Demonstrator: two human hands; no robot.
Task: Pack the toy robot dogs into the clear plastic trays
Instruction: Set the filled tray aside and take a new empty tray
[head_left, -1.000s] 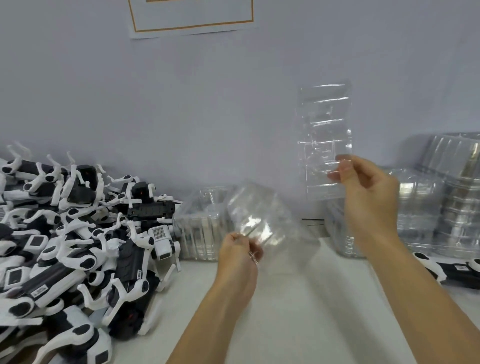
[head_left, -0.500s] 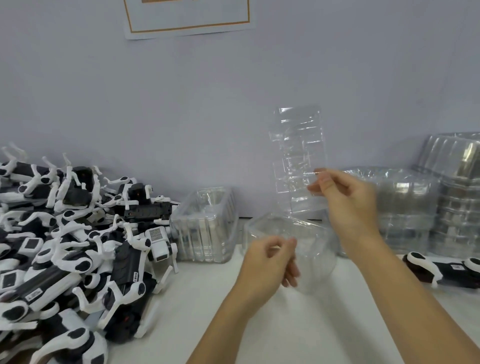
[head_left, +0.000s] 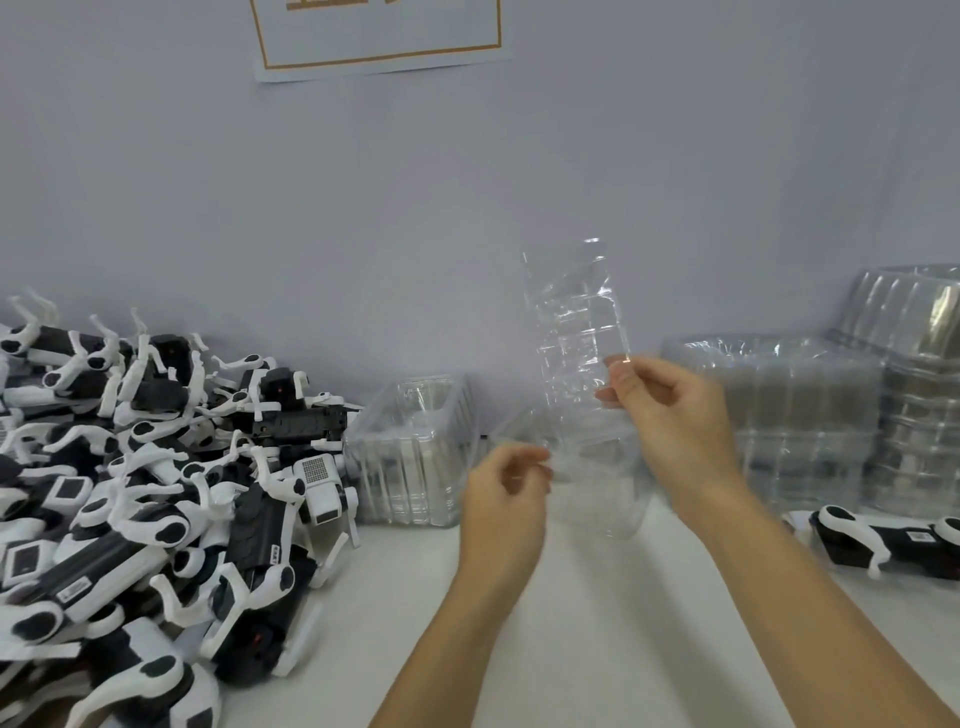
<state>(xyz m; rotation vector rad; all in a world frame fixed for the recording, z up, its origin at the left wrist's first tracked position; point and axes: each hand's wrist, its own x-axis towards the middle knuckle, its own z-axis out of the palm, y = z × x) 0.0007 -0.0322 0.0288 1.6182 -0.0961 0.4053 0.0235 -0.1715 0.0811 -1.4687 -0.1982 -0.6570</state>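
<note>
Head view shows both forearms reaching forward over a white table (head_left: 597, 649) set against a pale wall (head_left: 363, 208). Right hand (head_left: 670, 415) is raised at centre right, thumb and forefinger pinching the lower right edge of a clear tray (head_left: 574, 332) held upright, its long axis vertical and its moulded recesses facing the camera. Left hand (head_left: 506, 499) sits lower and just left of it, fingers curled, with thumb and fingertips closed at the rim of a second tray (head_left: 602, 483); motion blur makes the exact contact uncertain, but the pinch appears to fall on that rim. This second tray lies in front of the upright one, tilted, its far end near or on the table; whether the two trays touch cannot be told. A heap of dogs (head_left: 145, 493), black and white, fills the left side of the table, with legs pointing in all directions. One dog (head_left: 893, 540) lies on its side alone at the right edge, well apart from the heap. A tub (head_left: 410, 452) of clear plastic stands between the heap and the hands, against the wall. Tall stacks (head_left: 810, 415) of nested clear trays stand at the right, behind the lone dog. A sheet (head_left: 379, 36) with an orange border hangs on the wall above, cut off by the top of the view.
</note>
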